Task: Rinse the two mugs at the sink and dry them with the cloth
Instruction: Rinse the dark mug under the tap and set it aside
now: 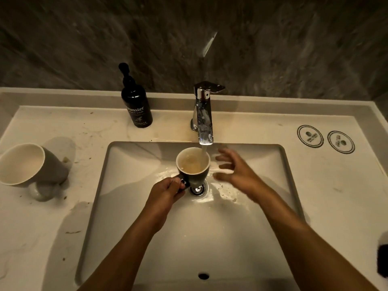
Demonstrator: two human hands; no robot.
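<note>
A dark mug [194, 177] with a pale inside is held upright over the drain of the white sink [134, 206]. Water runs from the chrome tap [203, 114] into it, and it is nearly full. My left hand [168, 191] grips the mug by its handle. My right hand [235, 171] hovers just right of the mug with its fingers spread, holding nothing. A second, grey mug [31, 163] with a white inside stands tilted on the counter at the far left. No cloth is in view.
A black hand-wash pump bottle [136, 106] stands behind the sink, left of the tap. Two round printed coasters [325, 138] lie on the counter at the right. A dark object [382, 262] shows at the right edge. The counter [63, 227] is wet and speckled.
</note>
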